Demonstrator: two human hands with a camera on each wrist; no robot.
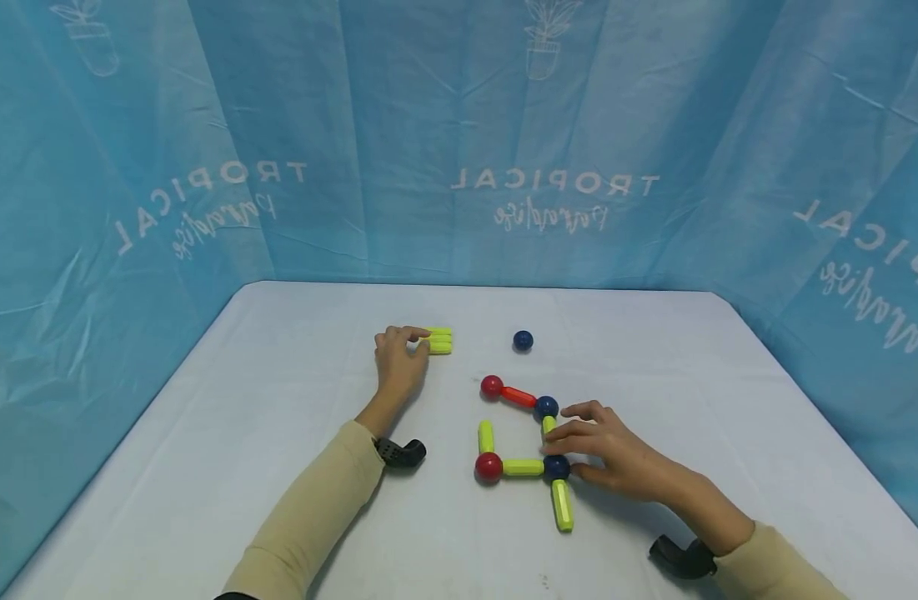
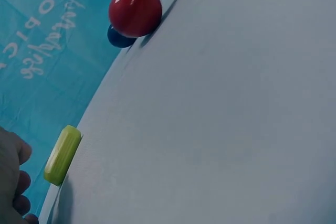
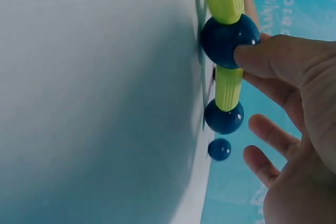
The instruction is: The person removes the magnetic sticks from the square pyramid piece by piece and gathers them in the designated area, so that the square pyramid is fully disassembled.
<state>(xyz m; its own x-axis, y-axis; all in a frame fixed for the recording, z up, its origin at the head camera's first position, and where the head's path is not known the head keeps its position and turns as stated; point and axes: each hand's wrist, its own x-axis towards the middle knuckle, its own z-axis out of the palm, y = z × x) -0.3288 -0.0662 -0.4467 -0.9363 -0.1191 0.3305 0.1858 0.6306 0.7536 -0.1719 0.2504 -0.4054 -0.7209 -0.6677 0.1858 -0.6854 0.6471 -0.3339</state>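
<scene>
My left hand (image 1: 401, 358) is at the left ends of several yellow-green rods (image 1: 442, 338) lying side by side; its thumb and forefinger span them, and whether they touch is unclear. In the left wrist view one yellow-green rod (image 2: 63, 156) shows just beyond the fingers. My right hand (image 1: 616, 454) pinches a dark blue ball (image 1: 556, 467) between thumb and forefinger, other fingers spread. From this ball, yellow-green rods run to a red ball (image 1: 489, 467), towards me, and to another blue ball (image 1: 546, 407). A red rod (image 1: 519, 397) joins that one to a second red ball (image 1: 492, 386).
A loose blue ball (image 1: 523, 340) sits at the back of the white table (image 1: 338, 533). One yellow-green rod (image 1: 485, 436) sticks out from the nearer red ball. Blue printed curtains (image 1: 459, 233) hang around the table's back and sides.
</scene>
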